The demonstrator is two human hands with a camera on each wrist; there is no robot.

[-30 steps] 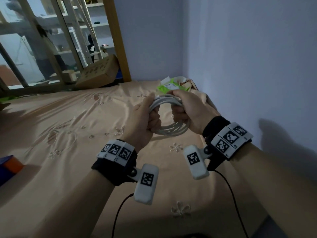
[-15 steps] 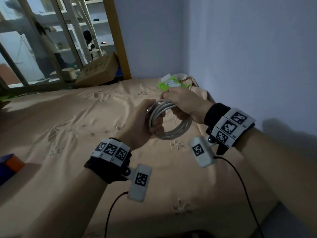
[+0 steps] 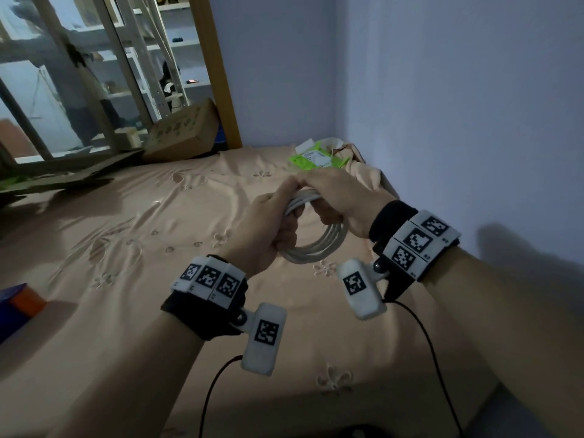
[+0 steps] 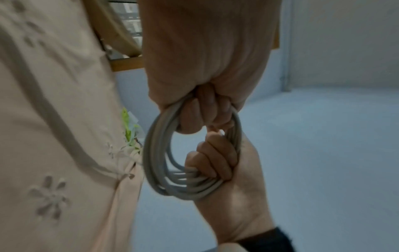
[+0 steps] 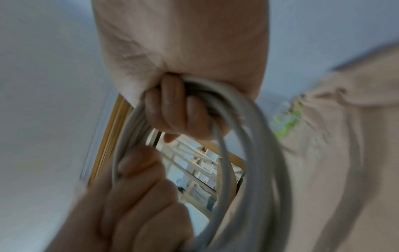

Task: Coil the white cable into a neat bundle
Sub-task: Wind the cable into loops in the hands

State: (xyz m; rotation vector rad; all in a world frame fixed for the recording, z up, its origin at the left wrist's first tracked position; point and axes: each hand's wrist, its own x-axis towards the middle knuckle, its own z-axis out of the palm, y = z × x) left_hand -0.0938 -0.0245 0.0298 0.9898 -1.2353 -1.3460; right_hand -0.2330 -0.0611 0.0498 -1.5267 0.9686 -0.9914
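The white cable [image 3: 319,248] is wound into a round coil of several loops and held in the air above the bed. My left hand [image 3: 268,222] grips the coil's left side, fingers curled through the ring, as the left wrist view shows with the fingers [image 4: 202,112] around the cable [image 4: 155,153]. My right hand [image 3: 338,197] grips the top right of the coil, touching the left thumb. In the right wrist view its fingers [image 5: 172,110] wrap the cable [image 5: 259,153]. Both cable ends are hidden.
A peach embroidered sheet [image 3: 158,248] covers the bed below. A green and white packet [image 3: 313,158] lies in the far corner by the wall. A cardboard box [image 3: 183,137] leans beside a wooden post. A blue and orange object [image 3: 19,306] sits at the left edge.
My right hand has shifted along the coil to its top, up against the left thumb. The coil has stayed in both hands above the bed.
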